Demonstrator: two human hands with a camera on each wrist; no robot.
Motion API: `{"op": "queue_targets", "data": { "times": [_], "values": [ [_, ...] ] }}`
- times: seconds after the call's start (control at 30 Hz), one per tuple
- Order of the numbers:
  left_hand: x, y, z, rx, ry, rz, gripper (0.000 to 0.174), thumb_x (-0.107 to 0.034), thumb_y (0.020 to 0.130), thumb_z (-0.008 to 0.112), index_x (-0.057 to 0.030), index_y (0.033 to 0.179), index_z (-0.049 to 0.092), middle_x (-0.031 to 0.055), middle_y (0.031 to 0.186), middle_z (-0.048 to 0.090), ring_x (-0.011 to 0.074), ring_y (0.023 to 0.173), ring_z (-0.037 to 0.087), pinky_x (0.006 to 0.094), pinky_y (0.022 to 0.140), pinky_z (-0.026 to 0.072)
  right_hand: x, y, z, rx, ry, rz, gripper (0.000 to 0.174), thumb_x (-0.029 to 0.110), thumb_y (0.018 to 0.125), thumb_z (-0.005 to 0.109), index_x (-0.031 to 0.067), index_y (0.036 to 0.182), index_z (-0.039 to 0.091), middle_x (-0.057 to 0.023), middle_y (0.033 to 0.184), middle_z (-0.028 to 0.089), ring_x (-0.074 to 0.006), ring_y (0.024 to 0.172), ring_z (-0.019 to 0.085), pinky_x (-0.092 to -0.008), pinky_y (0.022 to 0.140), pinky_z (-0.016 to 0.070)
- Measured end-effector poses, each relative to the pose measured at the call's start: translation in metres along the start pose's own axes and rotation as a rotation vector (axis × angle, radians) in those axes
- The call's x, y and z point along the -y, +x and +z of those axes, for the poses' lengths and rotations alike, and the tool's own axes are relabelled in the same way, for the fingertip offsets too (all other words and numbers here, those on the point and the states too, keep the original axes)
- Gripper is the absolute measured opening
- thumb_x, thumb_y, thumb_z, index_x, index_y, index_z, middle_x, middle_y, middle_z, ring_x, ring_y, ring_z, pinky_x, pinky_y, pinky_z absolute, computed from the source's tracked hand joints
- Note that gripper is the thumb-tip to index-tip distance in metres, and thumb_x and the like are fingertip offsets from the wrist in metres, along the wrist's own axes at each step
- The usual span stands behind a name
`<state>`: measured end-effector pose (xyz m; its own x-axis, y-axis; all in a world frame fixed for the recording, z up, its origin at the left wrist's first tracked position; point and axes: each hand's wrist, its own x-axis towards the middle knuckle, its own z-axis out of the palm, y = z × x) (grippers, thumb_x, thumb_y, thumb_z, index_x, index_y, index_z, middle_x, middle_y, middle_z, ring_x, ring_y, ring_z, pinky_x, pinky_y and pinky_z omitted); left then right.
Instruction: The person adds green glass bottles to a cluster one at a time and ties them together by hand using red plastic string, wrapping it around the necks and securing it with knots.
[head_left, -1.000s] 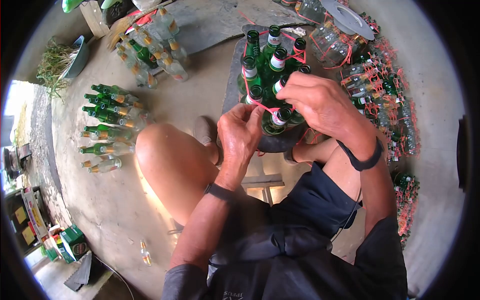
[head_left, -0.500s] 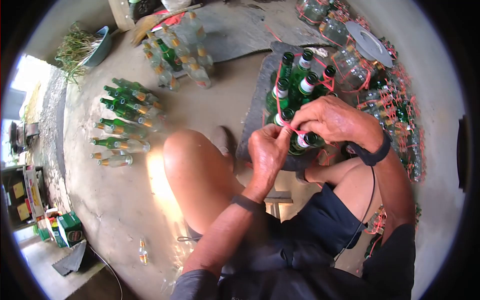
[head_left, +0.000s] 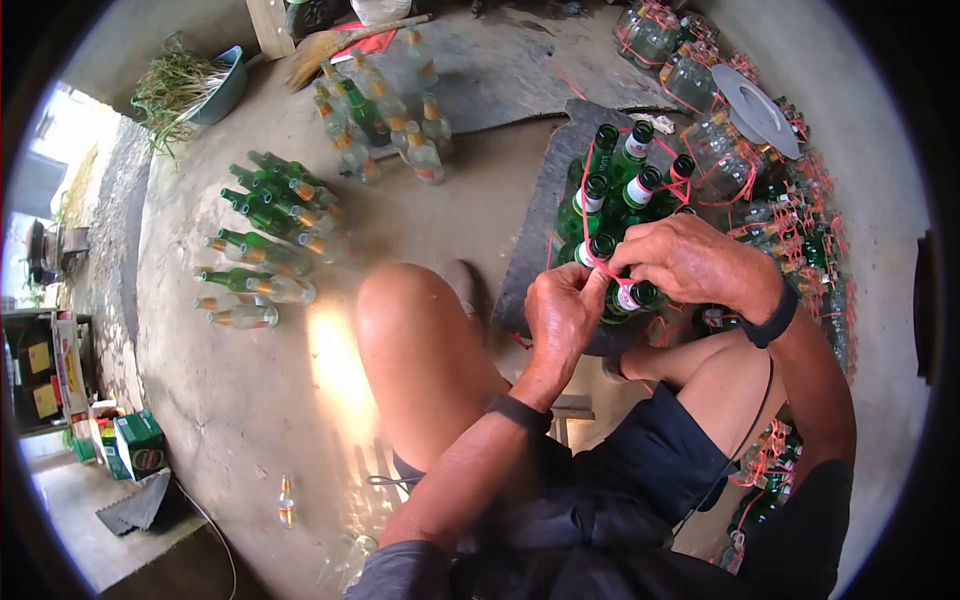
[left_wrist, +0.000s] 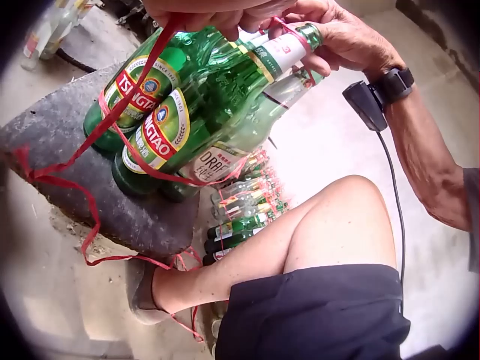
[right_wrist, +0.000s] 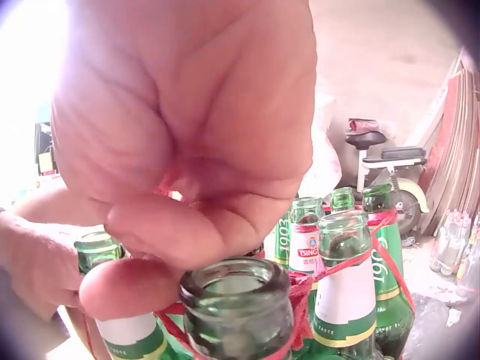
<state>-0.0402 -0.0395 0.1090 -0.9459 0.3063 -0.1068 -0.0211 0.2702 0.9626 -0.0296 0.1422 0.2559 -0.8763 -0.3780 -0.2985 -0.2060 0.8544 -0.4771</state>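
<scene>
A group of green beer bottles (head_left: 638, 190) stands upright on a dark slab (head_left: 528, 245), with red plastic string (left_wrist: 84, 142) around their necks and lower bodies. Thumb and fingers of my left hand (head_left: 560, 310) pinch the string beside a near bottle's neck. Curled just to the right, my right hand (head_left: 690, 260) grips string close over the bottle mouths. In the right wrist view a bit of red shows inside its fist, and an open bottle mouth (right_wrist: 236, 292) is right below the fingers. A loose string end hangs over the slab's front edge in the left wrist view.
Loose bottles (head_left: 270, 225) stand on the floor at left, and clear ones (head_left: 425, 155) farther back near a broom (head_left: 320, 62). String-tied bundles (head_left: 800, 215) line the right wall, with a grey lid (head_left: 757, 110) on top. One small bottle (head_left: 287, 500) stands at lower left.
The head view has swung, so the scene sits farther right and lower. Both hands have come closer together at the near bottle necks, still holding the string. The bottles stay on the slab.
</scene>
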Motion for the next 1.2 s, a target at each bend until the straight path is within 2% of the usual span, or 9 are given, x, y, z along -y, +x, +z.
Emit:
{"op": "queue_targets", "data": {
  "times": [0.13, 0.23, 0.47, 0.53, 0.6, 0.83, 1.0, 1.13, 1.2],
  "values": [
    [-0.004, -0.002, -0.001, 0.036, -0.013, -0.088, 0.047, -0.042, 0.097, 0.083, 0.0041, 0.087, 0.08, 0.0095, 0.058, 0.066, 0.0114, 0.054, 0.062, 0.0351, 0.053, 0.0504, -0.002, 0.001, 0.0, -0.001, 0.041, -0.029, 0.02, 0.007, 0.092, 0.071, 0.0067, 0.112, 0.076, -0.016, 0.103, 0.076, -0.0408, 0.099, 0.072, -0.0503, 0.084, 0.0557],
    [0.0, -0.002, 0.002, -0.001, -0.024, 0.004, 0.048, -0.042, 0.098, 0.082, 0.0046, 0.087, 0.079, 0.0096, 0.057, 0.066, 0.0128, 0.051, 0.062, 0.0369, 0.05, 0.0506, -0.007, 0.003, 0.002, 0.018, 0.062, -0.014, 0.02, 0.007, 0.092, 0.07, 0.006, 0.111, 0.075, -0.0162, 0.102, 0.076, -0.0411, 0.099, 0.072, -0.0506, 0.083, 0.0554],
    [0.0, -0.002, 0.001, 0.039, -0.03, -0.07, 0.047, -0.041, 0.099, 0.082, 0.0031, 0.084, 0.079, 0.0046, 0.055, 0.062, 0.0108, 0.046, 0.057, 0.0342, 0.042, 0.0452, 0.004, 0.0, -0.003, 0.055, -0.011, 0.032, 0.016, 0.005, 0.092, 0.067, 0.0053, 0.107, 0.073, -0.017, 0.099, 0.076, -0.0418, 0.097, 0.072, -0.0524, 0.08, 0.0537],
    [-0.008, -0.001, -0.005, 0.083, -0.012, -0.154, 0.04, -0.041, 0.094, 0.083, -0.0016, 0.088, 0.081, 0.0201, 0.071, 0.073, 0.0375, 0.068, 0.076, 0.0461, 0.065, 0.058, 0.007, 0.0, -0.004, 0.048, -0.053, 0.057, 0.016, 0.005, 0.091, 0.064, 0.0058, 0.104, 0.073, -0.0181, 0.095, 0.075, -0.0426, 0.094, 0.072, -0.0534, 0.079, 0.0531],
    [-0.009, 0.0, -0.005, 0.09, -0.023, -0.157, 0.042, -0.043, 0.094, 0.083, -0.0012, 0.087, 0.081, 0.0199, 0.07, 0.073, 0.0365, 0.067, 0.076, 0.0455, 0.065, 0.0578, 0.004, 0.003, -0.005, 0.089, -0.056, 0.087, 0.018, 0.005, 0.09, 0.062, 0.006, 0.104, 0.073, -0.0195, 0.093, 0.074, -0.0433, 0.092, 0.072, -0.0537, 0.078, 0.0533],
    [-0.011, 0.0, -0.007, 0.115, -0.014, -0.188, 0.046, -0.045, 0.095, 0.083, -0.0001, 0.086, 0.081, 0.0193, 0.069, 0.072, 0.0336, 0.064, 0.076, 0.0443, 0.064, 0.0572, 0.002, 0.004, -0.007, 0.056, -0.045, -0.015, 0.015, 0.001, 0.086, 0.064, 0.0039, 0.099, 0.072, -0.0182, 0.09, 0.073, -0.0427, 0.093, 0.071, -0.053, 0.079, 0.0542],
    [-0.008, 0.001, -0.006, 0.098, -0.059, -0.089, 0.044, -0.043, 0.096, 0.082, 0.0001, 0.086, 0.081, 0.0183, 0.068, 0.073, 0.0313, 0.063, 0.075, 0.0438, 0.063, 0.0566, 0.011, -0.002, -0.01, -0.052, -0.154, -0.051, 0.009, -0.003, 0.083, 0.066, -0.0005, 0.091, 0.064, -0.017, 0.095, 0.065, -0.0443, 0.09, 0.068, -0.0532, 0.076, 0.0524],
    [-0.011, 0.001, -0.009, 0.124, -0.06, -0.11, 0.044, -0.043, 0.096, 0.082, -0.0005, 0.086, 0.082, 0.0178, 0.069, 0.074, 0.0309, 0.063, 0.075, 0.0438, 0.063, 0.0563, 0.01, -0.005, -0.007, -0.098, -0.144, -0.087, 0.009, -0.003, 0.083, 0.066, -0.0009, 0.089, 0.06, -0.0171, 0.094, 0.062, -0.0456, 0.089, 0.066, -0.054, 0.074, 0.051],
    [-0.013, -0.001, -0.011, 0.127, -0.052, -0.088, 0.045, -0.045, 0.096, 0.082, -0.0006, 0.087, 0.082, 0.0179, 0.069, 0.074, 0.031, 0.062, 0.074, 0.0438, 0.062, 0.0559, 0.001, -0.006, -0.001, -0.136, -0.009, -0.127, 0.009, -0.001, 0.085, 0.067, -0.0006, 0.092, 0.06, -0.0169, 0.093, 0.062, -0.045, 0.089, 0.066, -0.0531, 0.074, 0.0513]
  ]
}}
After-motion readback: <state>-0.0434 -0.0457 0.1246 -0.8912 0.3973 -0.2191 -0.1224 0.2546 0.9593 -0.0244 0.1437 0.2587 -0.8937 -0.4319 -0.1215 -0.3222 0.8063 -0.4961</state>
